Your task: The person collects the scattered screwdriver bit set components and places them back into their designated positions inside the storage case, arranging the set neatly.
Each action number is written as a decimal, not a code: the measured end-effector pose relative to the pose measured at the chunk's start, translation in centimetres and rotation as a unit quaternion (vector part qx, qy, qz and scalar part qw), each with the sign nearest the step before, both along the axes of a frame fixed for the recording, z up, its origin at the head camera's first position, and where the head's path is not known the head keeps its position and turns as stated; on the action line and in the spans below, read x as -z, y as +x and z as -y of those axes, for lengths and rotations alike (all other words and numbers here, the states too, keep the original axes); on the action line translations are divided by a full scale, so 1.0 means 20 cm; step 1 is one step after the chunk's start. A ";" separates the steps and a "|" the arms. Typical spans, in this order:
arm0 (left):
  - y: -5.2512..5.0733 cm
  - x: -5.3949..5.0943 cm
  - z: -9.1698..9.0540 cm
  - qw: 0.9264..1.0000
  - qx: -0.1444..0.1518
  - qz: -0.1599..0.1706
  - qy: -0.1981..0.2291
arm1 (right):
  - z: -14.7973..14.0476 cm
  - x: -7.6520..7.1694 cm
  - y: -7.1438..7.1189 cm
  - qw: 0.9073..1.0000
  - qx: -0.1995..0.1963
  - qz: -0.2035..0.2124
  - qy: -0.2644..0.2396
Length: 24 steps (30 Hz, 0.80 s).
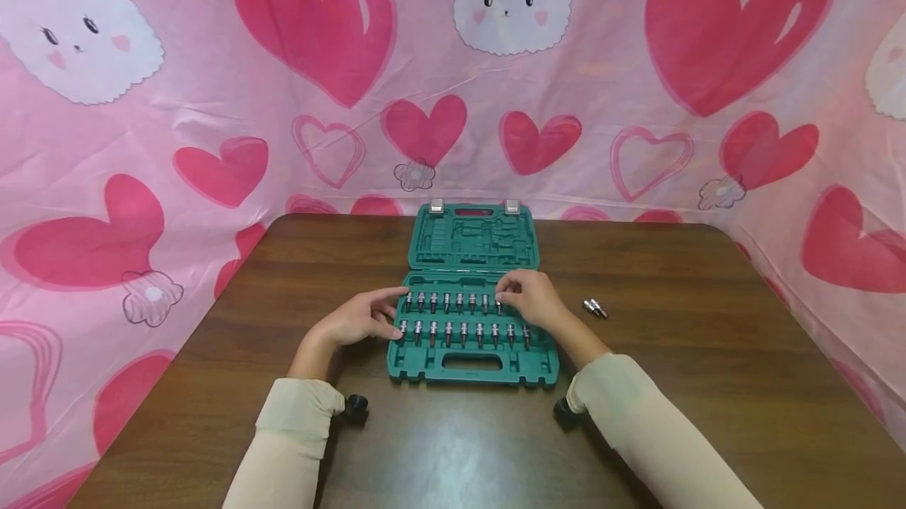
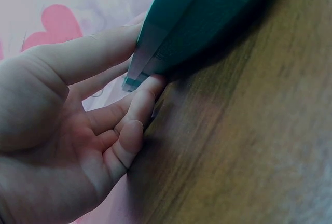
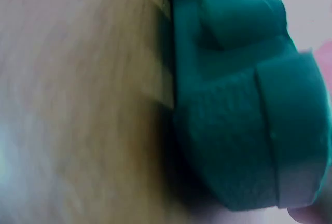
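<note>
A green plastic tool case [image 1: 473, 375] lies unfolded on the table, its lid [image 1: 474, 257] tilted back at the far side. Two rows of chrome bit sockets [image 1: 447, 332] stand upright in its slots. My left hand [image 1: 361, 316] holds the case's left edge, thumb and index finger on the rim; in the left wrist view the other fingers [image 2: 140, 105] curl against the side wall. At the right end of the back row, my right hand [image 1: 534, 298] pinches a bit socket [image 1: 499, 307] with thumb and fingertips. The right wrist view mostly shows the case's front edge [image 3: 228, 146].
Loose bit sockets [image 1: 595, 307] lie together on the brown wooden table [image 1: 672, 336], right of the case. A pink heart-patterned cloth [image 1: 609, 76] hangs behind and at both sides of the table.
</note>
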<state>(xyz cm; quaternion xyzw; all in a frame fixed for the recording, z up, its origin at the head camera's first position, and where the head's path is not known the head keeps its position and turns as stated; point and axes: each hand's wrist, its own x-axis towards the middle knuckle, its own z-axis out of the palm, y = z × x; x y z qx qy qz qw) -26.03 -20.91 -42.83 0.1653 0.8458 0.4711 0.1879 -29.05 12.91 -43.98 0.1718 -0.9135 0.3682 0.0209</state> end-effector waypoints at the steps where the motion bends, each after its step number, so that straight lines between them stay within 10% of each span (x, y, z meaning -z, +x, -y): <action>1: 0.00 0.00 0.00 1.000 0.000 0.000 0.000 | 0.00 0.00 0.00 1.000 0.002 0.001 0.001; 24: 0.00 0.00 0.00 1.000 0.000 0.002 -0.002 | 0.02 0.01 0.02 0.999 0.040 -0.003 -0.023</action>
